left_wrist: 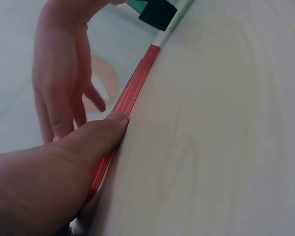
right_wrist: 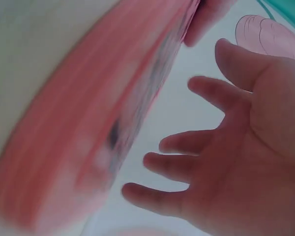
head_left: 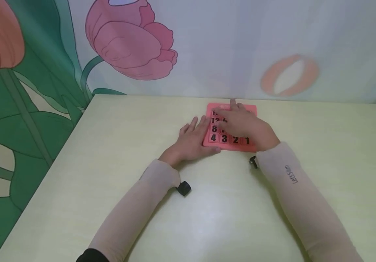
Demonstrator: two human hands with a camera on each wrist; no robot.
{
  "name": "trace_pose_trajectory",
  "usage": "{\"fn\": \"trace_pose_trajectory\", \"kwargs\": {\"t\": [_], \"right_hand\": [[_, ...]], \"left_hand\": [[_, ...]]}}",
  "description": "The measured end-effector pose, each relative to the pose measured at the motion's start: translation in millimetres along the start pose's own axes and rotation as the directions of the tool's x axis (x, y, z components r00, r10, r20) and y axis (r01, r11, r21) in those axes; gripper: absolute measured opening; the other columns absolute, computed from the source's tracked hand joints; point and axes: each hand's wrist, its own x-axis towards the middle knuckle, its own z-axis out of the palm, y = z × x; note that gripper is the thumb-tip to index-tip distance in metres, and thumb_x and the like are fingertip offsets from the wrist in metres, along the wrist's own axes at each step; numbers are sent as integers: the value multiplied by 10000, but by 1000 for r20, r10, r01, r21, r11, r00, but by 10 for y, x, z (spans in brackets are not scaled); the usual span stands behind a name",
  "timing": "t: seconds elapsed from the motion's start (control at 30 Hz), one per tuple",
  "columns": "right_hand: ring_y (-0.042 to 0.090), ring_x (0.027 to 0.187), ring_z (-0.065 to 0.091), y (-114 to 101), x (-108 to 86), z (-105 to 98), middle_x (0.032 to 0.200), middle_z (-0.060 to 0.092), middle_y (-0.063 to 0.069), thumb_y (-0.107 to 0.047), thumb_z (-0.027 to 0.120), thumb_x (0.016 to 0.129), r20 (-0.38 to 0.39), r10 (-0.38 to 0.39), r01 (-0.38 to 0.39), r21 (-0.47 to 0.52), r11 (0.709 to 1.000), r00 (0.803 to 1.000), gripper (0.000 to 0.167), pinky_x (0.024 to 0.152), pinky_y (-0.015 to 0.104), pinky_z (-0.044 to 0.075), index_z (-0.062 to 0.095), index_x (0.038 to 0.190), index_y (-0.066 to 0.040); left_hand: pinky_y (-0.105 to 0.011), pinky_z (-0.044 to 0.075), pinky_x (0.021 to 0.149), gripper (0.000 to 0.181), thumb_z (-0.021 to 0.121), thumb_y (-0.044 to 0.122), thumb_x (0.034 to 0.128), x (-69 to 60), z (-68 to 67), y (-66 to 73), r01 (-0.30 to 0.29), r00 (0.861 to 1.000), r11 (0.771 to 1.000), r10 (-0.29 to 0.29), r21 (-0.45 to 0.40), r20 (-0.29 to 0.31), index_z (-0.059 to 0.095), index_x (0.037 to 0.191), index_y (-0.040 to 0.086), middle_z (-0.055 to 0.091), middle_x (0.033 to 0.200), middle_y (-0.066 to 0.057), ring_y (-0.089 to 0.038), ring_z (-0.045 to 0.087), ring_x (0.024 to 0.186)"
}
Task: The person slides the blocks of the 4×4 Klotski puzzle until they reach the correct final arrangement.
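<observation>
A red number sliding puzzle point(head_left: 230, 142) lies flat near the table's far edge. Its bottom row reads 4, 3, 2, 1, while my right hand covers many of the other tiles. Along the puzzle's left side rests my left hand point(head_left: 190, 143), fingers extended, with the thumb point(left_wrist: 96, 137) against the near edge in the left wrist view. Above the tiles, my right hand point(head_left: 245, 125) is spread. In the right wrist view its fingers point(right_wrist: 187, 142) are apart from the puzzle's face, holding nothing.
A pale table point(head_left: 86, 163) extends around the puzzle. Behind it hangs a curtain point(head_left: 220, 47) printed with flowers and leaves. Small black devices point(head_left: 184, 188) sit at both wrists, and light sleeves point(head_left: 135, 207) cover the forearms.
</observation>
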Motion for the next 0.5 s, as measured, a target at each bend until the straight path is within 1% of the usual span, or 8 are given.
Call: {"fn": "trace_pose_trajectory", "kwargs": {"t": [0.07, 0.2, 0.3, 0.4, 0.5], "right_hand": [[523, 1484, 7, -34, 41, 30, 1640, -23, 301, -322, 406, 1076, 7, 0, 0, -12, 1000, 1000, 550, 1084, 759, 165, 311, 1608, -224], [523, 1483, 14, -47, 77, 52, 1646, 1, 288, -285, 393, 1082, 13, 24, -24, -33, 999, 1000, 517, 1091, 756, 146, 346, 1596, -240], [532, 1471, 81, -25, 56, 35, 1633, 68, 301, -260, 390, 1076, 13, 36, -35, -42, 998, 999, 499, 1082, 760, 173, 392, 1575, -229], [541, 1459, 116, 21, 13, -16, 1618, 120, 314, -224, 365, 1065, 7, 61, -61, -50, 997, 998, 489, 1073, 769, 177, 441, 1548, -214], [535, 1461, 127, 80, -33, -68, 1619, 121, 317, -177, 363, 1049, 14, 80, -80, -27, 996, 997, 503, 1071, 773, 170, 449, 1545, -195]], "left_hand": [[-459, -31, 1201, 1072, 567, 681, 914, 0, 11, 4, -2, 1000, 1000, 2, 5, 4, 0, 1633, 123, -27, 1693, -35, -291, -107, 1532], [-462, -30, 1201, 1073, 571, 674, 916, 1, 17, 9, -2, 1000, 1000, 2, 15, 3, 0, 1631, 115, -27, 1694, -34, -282, -112, 1532], [-454, -31, 1203, 1076, 578, 672, 913, -6, 23, 5, 7, 1000, 1000, -7, 19, 6, -6, 1632, 124, -32, 1694, -28, -269, -121, 1530], [-444, -39, 1204, 1077, 583, 671, 911, -13, 29, -1, 14, 1000, 1000, -14, 12, 7, -13, 1633, 139, -39, 1694, -25, -262, -127, 1530], [-440, -48, 1204, 1075, 588, 667, 910, -12, 31, -3, 16, 1000, 1000, -16, 5, 2, -12, 1635, 148, -37, 1695, -28, -257, -130, 1529]]}}
